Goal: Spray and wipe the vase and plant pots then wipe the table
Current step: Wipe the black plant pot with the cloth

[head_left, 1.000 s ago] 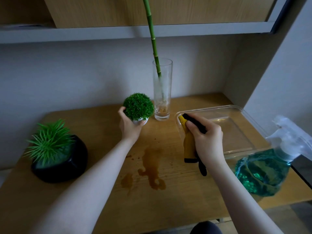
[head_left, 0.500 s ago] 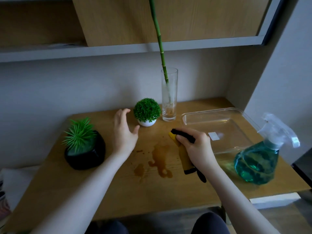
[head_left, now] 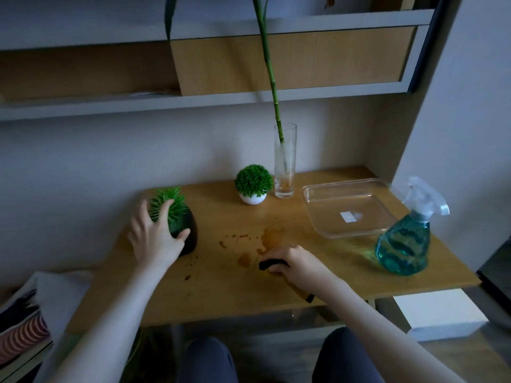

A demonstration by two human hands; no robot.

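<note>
Change, left hand: the left hand (head_left: 154,236), which a second before held the small white pot (head_left: 253,199), had let it go and crossed to the black pot (head_left: 185,230); its grip was spread, fingers on the spiky leaves, thumb against the pot's wall.
Change, right hand: the right hand (head_left: 294,262) had drawn back toward the near edge, its grip curled round the yellow and black cloth (head_left: 273,264), now low over the brown spill (head_left: 269,239).
Meaning: the white pot appeared finished; the black pot was probably next.
Task things: the glass vase (head_left: 284,161) stood just beside the white pot at the back of the worktop (head_left: 221,286); the spray bottle (head_left: 405,239) stood near the right edge.
Edges: the black pot sat near the left edge; whether its base overhung could not be told.
Open room: bare wood lay between the spill and the clear tray (head_left: 326,222).
</note>
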